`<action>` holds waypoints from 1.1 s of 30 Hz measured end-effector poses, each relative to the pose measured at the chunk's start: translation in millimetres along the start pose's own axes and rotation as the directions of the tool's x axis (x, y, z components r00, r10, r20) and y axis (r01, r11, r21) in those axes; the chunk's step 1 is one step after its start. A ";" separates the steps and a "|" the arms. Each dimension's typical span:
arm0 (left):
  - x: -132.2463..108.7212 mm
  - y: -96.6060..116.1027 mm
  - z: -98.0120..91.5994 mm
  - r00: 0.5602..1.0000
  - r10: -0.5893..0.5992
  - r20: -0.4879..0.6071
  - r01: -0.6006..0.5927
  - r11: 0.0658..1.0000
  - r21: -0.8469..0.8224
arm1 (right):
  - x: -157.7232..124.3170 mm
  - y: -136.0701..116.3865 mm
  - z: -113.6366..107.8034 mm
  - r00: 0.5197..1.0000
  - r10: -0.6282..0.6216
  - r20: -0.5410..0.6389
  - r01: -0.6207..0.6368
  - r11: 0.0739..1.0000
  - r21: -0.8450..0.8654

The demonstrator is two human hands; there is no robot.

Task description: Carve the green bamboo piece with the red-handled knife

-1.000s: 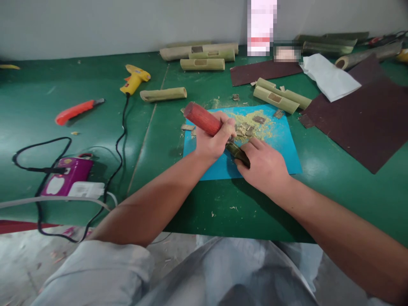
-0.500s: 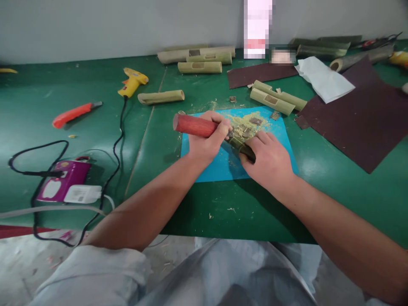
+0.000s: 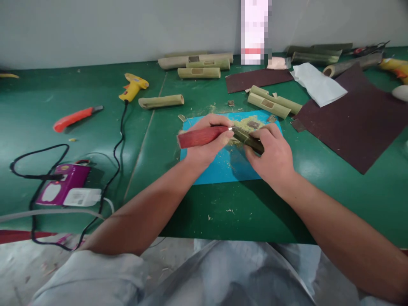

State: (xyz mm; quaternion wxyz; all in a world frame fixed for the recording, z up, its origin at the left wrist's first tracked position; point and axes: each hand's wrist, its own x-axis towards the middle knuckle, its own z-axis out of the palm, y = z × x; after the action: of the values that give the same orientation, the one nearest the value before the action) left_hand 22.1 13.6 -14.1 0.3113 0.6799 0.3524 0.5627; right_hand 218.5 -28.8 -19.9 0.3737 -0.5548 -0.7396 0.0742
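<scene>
My left hand (image 3: 208, 146) is closed round the red wooden handle of a carving tool (image 3: 200, 137). A silver collar shows at the handle's front end, and its blade is mostly hidden where it meets the bamboo. Wrapped over the near right end of a dark green bamboo tube (image 3: 247, 139) is my right hand (image 3: 273, 151), fingers on top and thumb below. The tube slants above a blue sheet (image 3: 216, 170). Pale shavings (image 3: 250, 122) and brown bits lie on the sheet behind it.
Cut bamboo tubes (image 3: 269, 105) lie beyond the sheet, beside dark brown sheets (image 3: 357, 127) and white paper (image 3: 318, 83). To the left are a yellow glue gun (image 3: 132, 87) with a black cord, a red utility knife (image 3: 75, 119) and a purple power box (image 3: 62, 185).
The red handle has turned in my left hand, its butt end swinging toward me. Both hands and the bamboo tube have shifted slightly right. The view has moved a little too.
</scene>
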 end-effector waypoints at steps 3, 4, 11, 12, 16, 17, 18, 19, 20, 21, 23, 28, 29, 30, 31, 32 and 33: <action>0.3 0.6 -1.0 0.997 0.081 -0.013 -0.081 0.996 -0.034 | 2.4 1.5 -2.3 0.998 0.051 -0.036 -0.049 0.997 0.059; 0.3 0.7 -0.9 0.996 0.091 -0.021 -0.092 0.995 -0.043 | 3.2 2.4 -2.7 0.997 0.057 -0.051 -0.053 0.995 0.081; -1.1 2.1 2.4 0.996 -0.055 -0.077 0.051 0.998 -0.043 | 4.8 9.2 0.1 0.995 0.056 -0.081 -0.045 0.990 0.134; -1.0 1.8 2.8 0.993 -0.083 -0.080 0.078 0.996 -0.052 | 4.5 9.5 0.5 0.995 0.057 -0.079 -0.046 0.990 0.135; -0.3 -2.6 4.0 0.987 -0.130 -0.093 0.116 0.984 -0.136 | 3.3 9.6 1.4 0.996 0.034 -0.088 -0.020 0.987 0.158; -0.3 -4.2 4.2 0.985 -0.139 -0.099 0.123 0.980 -0.154 | 3.1 9.5 1.6 0.996 0.033 -0.083 -0.019 0.987 0.160; -0.4 -5.9 4.3 0.983 -0.151 -0.104 0.132 0.976 -0.171 | 3.0 9.5 1.8 0.997 0.034 -0.076 -0.022 0.987 0.161; -0.7 -7.5 4.4 0.981 -0.163 -0.103 0.141 0.971 -0.193 | 2.9 9.5 2.0 0.997 0.037 -0.067 -0.026 0.987 0.159; -1.0 -8.9 4.3 0.980 -0.171 -0.099 0.147 0.965 -0.215 | 2.8 9.6 2.3 0.997 0.039 -0.059 -0.030 0.987 0.158; -1.3 -10.2 4.1 0.980 -0.177 -0.092 0.152 0.960 -0.234 | 2.7 9.7 2.6 0.998 0.039 -0.055 -0.029 0.987 0.159; -1.8 -12.2 3.6 0.980 -0.181 -0.086 0.154 0.956 -0.251 | 2.6 9.8 3.2 0.998 0.030 -0.054 -0.021 0.987 0.161; -1.8 -13.4 3.5 0.977 -0.200 -0.075 0.178 0.956 -0.231 | 2.0 9.5 4.3 0.998 0.002 -0.070 0.009 0.986 0.167; -1.7 -13.1 3.8 0.976 -0.208 -0.073 0.185 0.954 -0.237 | 1.9 9.4 4.4 0.998 0.003 -0.068 0.009 0.985 0.170; -1.7 -12.7 4.1 0.974 -0.215 -0.073 0.191 0.950 -0.247 | 1.8 9.2 4.5 0.998 0.005 -0.063 0.006 0.985 0.173; -1.6 -12.1 4.5 0.972 -0.221 -0.075 0.196 0.946 -0.258 | 1.7 8.9 4.5 0.998 0.007 -0.059 0.003 0.985 0.174; -1.6 -11.5 4.8 0.971 -0.228 -0.076 0.200 0.943 -0.267 | 1.6 8.6 4.5 0.998 0.009 -0.057 0.001 0.985 0.175; -1.5 -10.9 5.1 0.969 -0.235 -0.077 0.206 0.940 -0.273 | 1.5 8.4 4.4 0.998 0.011 -0.056 -0.001 0.984 0.176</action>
State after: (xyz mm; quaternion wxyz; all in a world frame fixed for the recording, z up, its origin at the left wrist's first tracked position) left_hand 25.5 18.3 -24.7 0.4401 0.5573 0.3651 0.6021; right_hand 222.0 -23.0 -26.7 0.4418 -0.5236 -0.7178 0.1246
